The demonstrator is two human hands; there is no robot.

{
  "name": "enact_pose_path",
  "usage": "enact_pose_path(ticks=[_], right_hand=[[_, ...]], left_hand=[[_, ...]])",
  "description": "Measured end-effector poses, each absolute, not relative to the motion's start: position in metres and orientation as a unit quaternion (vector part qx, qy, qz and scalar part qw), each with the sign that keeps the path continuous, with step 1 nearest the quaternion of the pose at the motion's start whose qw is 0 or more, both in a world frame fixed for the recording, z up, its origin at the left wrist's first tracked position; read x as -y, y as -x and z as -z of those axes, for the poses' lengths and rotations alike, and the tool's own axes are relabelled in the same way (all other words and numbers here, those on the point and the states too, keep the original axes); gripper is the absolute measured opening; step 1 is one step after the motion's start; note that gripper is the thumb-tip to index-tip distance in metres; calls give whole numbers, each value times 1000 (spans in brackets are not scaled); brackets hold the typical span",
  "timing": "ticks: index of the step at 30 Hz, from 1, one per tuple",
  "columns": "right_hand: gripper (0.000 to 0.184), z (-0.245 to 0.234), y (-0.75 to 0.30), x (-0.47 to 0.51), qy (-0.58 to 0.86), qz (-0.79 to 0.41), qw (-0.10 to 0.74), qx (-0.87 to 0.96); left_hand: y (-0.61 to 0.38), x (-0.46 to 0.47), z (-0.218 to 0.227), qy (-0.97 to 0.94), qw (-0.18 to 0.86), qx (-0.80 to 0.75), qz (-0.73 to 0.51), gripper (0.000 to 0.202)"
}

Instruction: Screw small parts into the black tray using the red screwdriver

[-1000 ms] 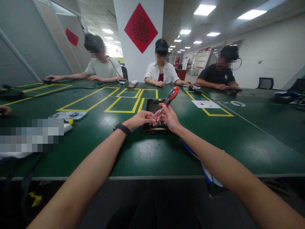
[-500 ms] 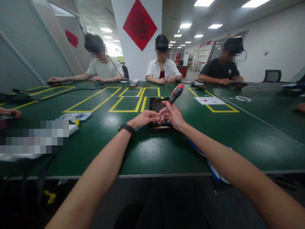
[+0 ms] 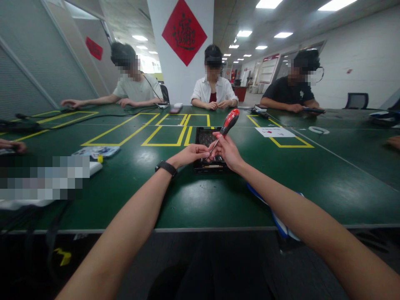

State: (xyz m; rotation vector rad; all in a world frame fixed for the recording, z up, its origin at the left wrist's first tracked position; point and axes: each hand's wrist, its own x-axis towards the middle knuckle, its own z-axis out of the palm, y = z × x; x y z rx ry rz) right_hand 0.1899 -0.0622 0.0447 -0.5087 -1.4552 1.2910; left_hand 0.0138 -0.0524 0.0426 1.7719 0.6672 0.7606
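Note:
A screwdriver (image 3: 230,121) with a red-and-black handle slants in my right hand (image 3: 228,152), handle up and to the right, thin metal shaft pointing down to the left. The fingers of that hand are closed round the lower handle and upper shaft. My left hand (image 3: 194,154), with a black band on its wrist, is closed in a pinch at the shaft's lower end. Whether a small piece sits at the tip is too small to tell. Under both hands lies an open black case (image 3: 200,167), its inside partly hidden by my fingers.
Yellow tape rectangles (image 3: 162,145) mark the green table (image 3: 193,204). A printed sheet (image 3: 273,132) and a white ring (image 3: 318,130) lie to the right. A blue-edged item (image 3: 281,223) is partly under my right forearm. Several people sit around the table; cables run at left.
My hands and the screwdriver keep nearly the same place. The handle has turned slightly, showing more red on its upper side.

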Motion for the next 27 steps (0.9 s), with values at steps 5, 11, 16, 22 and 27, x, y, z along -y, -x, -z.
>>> enact_pose_path(ticks=[5, 11, 16, 22, 27], right_hand=[[35, -45, -189, 63, 213, -540, 534, 614], [34, -45, -189, 63, 203, -551, 525, 616], [35, -45, -190, 62, 221, -549, 527, 610], [37, -45, -189, 63, 219, -537, 535, 614], [35, -45, -190, 63, 214, -546, 532, 612]], left_hand=[[-16, 54, -41, -744, 490, -308, -333, 30], [-10, 48, -39, -769, 491, -284, -294, 32], [-12, 51, -42, -769, 489, -284, -297, 32], [-17, 55, -42, -737, 511, -291, -333, 34], [-10, 49, -39, -758, 520, -260, -295, 29]])
